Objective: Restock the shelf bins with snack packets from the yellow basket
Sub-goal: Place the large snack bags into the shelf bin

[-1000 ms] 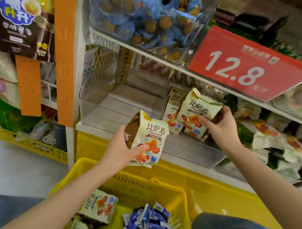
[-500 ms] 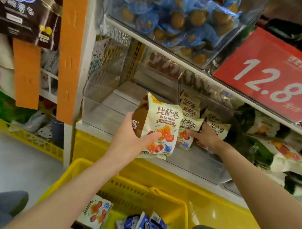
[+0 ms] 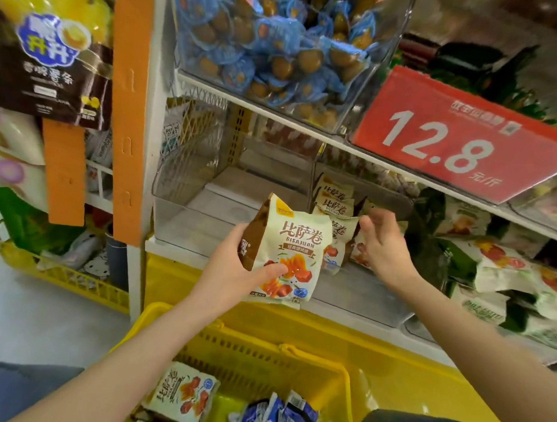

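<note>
**Packet poised at the bin, one hand free**

Hands work apart. The left hand [image 3: 237, 269] grips a packet [image 3: 288, 249] by its lower left corner, thumb across the printed face and fingers behind. It holds the packet upright with the label facing out, probably so it can go in the same way as the others. The right hand [image 3: 385, 246] hovers at the bin [image 3: 356, 297] with its fingers loosely curled. It seems to hold nothing and sits just beside the stacked packets [image 3: 334, 201], likely to steady the row or make a gap.

The held packet is in the air in front of the bin's front wall, not yet inside. The stacked ones stand on edge toward the back, which leaves room in front for more.

Below, the basket [image 3: 266, 346] sits right under the shelf edge, so each reach is short. A spare packet [image 3: 182, 393] of the same kind lies in it next to some blue packets [image 3: 279, 413], so restocking looks only partly done.

Above, a red price sign [image 3: 456, 135] hangs from the upper shelf, next to an upper bin [image 3: 383, 56] of blue-wrapped snacks.
</note>
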Tool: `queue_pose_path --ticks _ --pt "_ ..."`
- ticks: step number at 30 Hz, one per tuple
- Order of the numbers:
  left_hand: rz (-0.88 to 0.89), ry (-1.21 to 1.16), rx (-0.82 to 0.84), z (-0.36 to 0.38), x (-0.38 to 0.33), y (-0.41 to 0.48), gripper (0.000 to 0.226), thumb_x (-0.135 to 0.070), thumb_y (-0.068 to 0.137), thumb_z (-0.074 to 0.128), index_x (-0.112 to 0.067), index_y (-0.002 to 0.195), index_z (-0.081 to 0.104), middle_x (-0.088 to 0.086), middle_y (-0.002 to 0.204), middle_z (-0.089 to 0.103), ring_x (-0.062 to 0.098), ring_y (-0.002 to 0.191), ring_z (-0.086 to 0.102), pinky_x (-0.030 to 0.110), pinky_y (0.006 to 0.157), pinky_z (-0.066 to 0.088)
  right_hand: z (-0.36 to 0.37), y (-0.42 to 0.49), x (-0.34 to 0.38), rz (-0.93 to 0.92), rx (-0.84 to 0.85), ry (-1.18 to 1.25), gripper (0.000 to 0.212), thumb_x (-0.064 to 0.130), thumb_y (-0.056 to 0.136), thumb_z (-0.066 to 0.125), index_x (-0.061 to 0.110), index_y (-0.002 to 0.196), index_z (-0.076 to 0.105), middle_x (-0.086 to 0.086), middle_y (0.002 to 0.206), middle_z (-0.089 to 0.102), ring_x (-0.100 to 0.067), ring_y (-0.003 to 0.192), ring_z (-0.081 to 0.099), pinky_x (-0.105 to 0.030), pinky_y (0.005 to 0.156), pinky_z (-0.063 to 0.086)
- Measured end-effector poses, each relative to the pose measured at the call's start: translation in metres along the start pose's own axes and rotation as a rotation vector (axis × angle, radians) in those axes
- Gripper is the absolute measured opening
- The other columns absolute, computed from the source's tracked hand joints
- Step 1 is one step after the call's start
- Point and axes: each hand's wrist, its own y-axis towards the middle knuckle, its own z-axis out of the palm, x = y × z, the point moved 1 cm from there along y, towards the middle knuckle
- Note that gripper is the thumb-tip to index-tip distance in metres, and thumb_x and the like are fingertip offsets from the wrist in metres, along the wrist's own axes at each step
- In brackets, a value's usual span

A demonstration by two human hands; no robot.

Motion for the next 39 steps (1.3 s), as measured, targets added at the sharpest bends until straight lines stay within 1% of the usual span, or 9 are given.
queue_pose_path --ticks 4,6,8,11,15,21,25,31,39 --pt "0.003 0.108 0.077 0.003 0.009 -0.024 0.055 -0.037 0.057 0.084 -0.05 0.094 0.046 -0.023 0.089 0.065 -0.005 0.083 0.063 0.015 0.065 0.051 -0.019 -0.051 0.031 -0.305 0.308 -0.103 0.069 0.063 0.083 0.035 0.026 0.14 0.031 0.009 0.143 0.039 0.003 0.127 0.033 -0.028 0.109 0.032" --pt "0.025 0.12 0.152 0.008 0.008 -0.036 0.058 -0.04 0.053 0.085 -0.053 0.095 0.047 -0.027 0.088 0.065 -0.008 0.084 0.062 0.011 0.064 0.049 -0.023 -0.075 0.04 -0.497 0.453 -0.349 0.09 0.079 0.069 0.033 0.03 0.144 0.022 0.012 0.147 0.031 0.009 0.128 0.02 -0.021 0.11 0.019" --pt "0.07 0.121 0.232 0.016 0.004 -0.045 0.061 -0.047 0.049 0.084 -0.06 0.096 0.046 -0.034 0.093 0.062 -0.011 0.087 0.061 0.008 0.065 0.048 -0.022 -0.092 0.04 -0.582 0.525 -0.479 0.096 0.082 0.066 0.041 0.031 0.144 0.017 0.012 0.143 0.035 0.002 0.127 0.028 -0.016 0.105 0.022" --pt "0.111 0.08 0.317 0.031 0.002 -0.055 0.065 -0.054 0.05 0.079 -0.067 0.102 0.04 -0.032 0.101 0.061 -0.007 0.093 0.061 0.014 0.069 0.051 -0.028 -0.106 0.034 -0.483 0.514 -0.406 0.082 0.077 0.065 0.051 0.041 0.132 0.019 0.021 0.112 0.047 0.0 0.107 0.05 -0.01 0.082 0.038" --pt "0.216 0.212 0.371 0.049 -0.015 -0.049 0.07 -0.057 0.059 0.075 -0.069 0.111 0.029 -0.037 0.11 0.051 -0.014 0.104 0.051 0.015 0.084 0.045 -0.055 -0.108 0.03 -0.539 0.361 -0.397 0.064 0.075 0.067 0.048 0.041 0.119 0.032 0.029 0.09 0.046 0.007 0.085 0.048 -0.007 0.066 0.039" --pt "0.459 0.504 0.253 0.077 -0.045 -0.002 0.064 -0.046 0.086 0.055 -0.038 0.141 0.023 -0.018 0.139 0.037 0.0 0.123 0.037 0.024 0.1 0.034 -0.11 -0.074 0.013 -0.398 -0.016 -0.391 0.048 0.052 0.076 0.062 0.033 0.112 0.037 0.026 0.081 0.045 0.006 0.068 0.048 -0.011 0.052 0.032" --pt "0.456 0.765 0.223 0.094 -0.034 0.028 0.049 -0.045 0.092 0.045 -0.025 0.136 0.038 -0.006 0.137 0.045 0.012 0.123 0.044 0.032 0.103 0.035 -0.115 -0.039 -0.005 -0.276 -0.033 -0.527 0.054 0.049 0.08 0.064 0.021 0.119 0.04 0.017 0.084 0.049 -0.002 0.068 0.049 -0.017 0.051 0.033" --pt "0.547 1.016 0.137 0.107 -0.006 0.043 0.033 -0.037 0.098 0.033 -0.022 0.1 0.062 -0.002 0.099 0.068 0.014 0.086 0.061 0.029 0.078 0.04 -0.076 0.01 -0.04 -0.22 0.104 -0.824 0.058 0.049 0.084 0.06 0.017 0.127 0.038 -0.004 0.115 0.057 -0.023 0.1 0.056 -0.029 0.071 0.038" --pt "0.626 0.951 0.051 0.108 0.007 0.043 0.034 -0.036 0.098 0.034 -0.022 0.101 0.065 -0.005 0.096 0.069 0.011 0.085 0.06 0.029 0.081 0.041 -0.031 0.05 -0.076 -0.207 0.31 -0.785 0.058 0.035 0.086 0.064 0.017 0.133 0.036 -0.012 0.133 0.051 -0.03 0.119 0.049 -0.039 0.098 0.042"
